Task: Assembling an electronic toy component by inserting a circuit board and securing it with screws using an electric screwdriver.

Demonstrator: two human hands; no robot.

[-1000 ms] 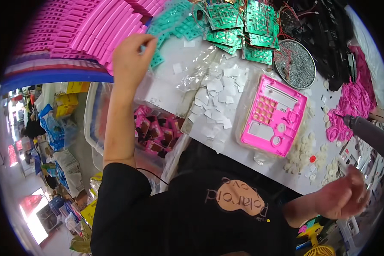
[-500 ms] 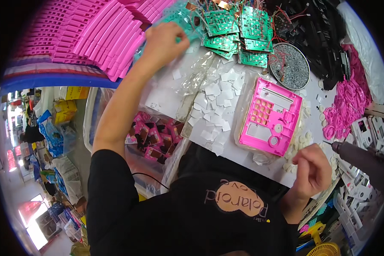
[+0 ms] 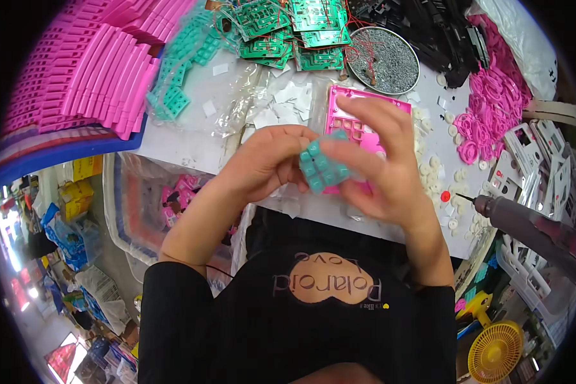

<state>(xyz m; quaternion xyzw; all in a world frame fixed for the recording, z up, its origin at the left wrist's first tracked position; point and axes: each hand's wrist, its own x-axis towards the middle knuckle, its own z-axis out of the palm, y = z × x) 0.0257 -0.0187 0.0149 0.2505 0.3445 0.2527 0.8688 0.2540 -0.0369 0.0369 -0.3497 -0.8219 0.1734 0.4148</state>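
A teal rubber keypad with raised square buttons is held above the front of the table. My left hand is closed on its left edge, fingers curled. From the right, my right hand reaches over it with fingers spread, slightly blurred; one fingertip overlaps the keypad's right side, and contact is hard to judge. Behind both hands lies a pink plastic housing with a grid of square holes, its lower part largely hidden. More teal keypads lie in clear plastic at the far left of the table.
Pink plastic parts are stacked at left. Green circuit boards with red wires adjoin a round tray of small metal pieces. A dark electric screwdriver points in from the right, near loose white buttons and pink rings.
My left hand has come back from the teal pile with a keypad. My right hand has moved left to meet it, its fingers now spread. The whole view has shifted.
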